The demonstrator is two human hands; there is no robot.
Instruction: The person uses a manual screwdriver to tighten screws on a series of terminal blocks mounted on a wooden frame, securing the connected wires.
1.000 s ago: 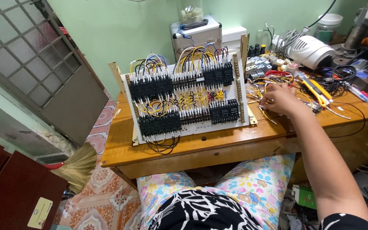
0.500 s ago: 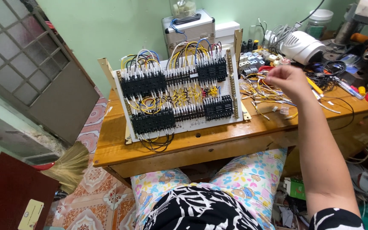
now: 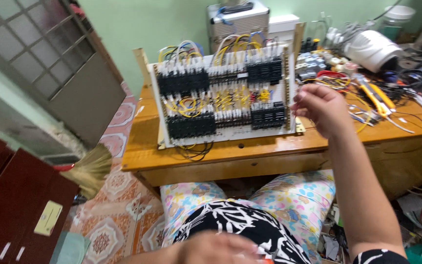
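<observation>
Just right of the white wiring board, the right hand hangs above the wooden table, level with the board's right edge. Its fingers are curled in and pinched together near the board's side rail; whether they hold a thin wire is too blurred to tell. The board stands tilted back near the middle of the table, set with rows of black blocks and loops of yellow, white and blue wire. Right of the board, beyond the hand, lies a tangle of loose wires, and further right a yellow-handled tool rests on the table. Behind the tangle, further from the board, sits a white rounded appliance. Behind the board, a grey and white box stands against the green wall.

The left hand sits well below the board, at the lower edge of the view, over the black and white patterned top; it is blurred, so the set of its fingers cannot be told. Left of the board, down on the tiled floor, a straw broom leans beside a dark red cabinet.
</observation>
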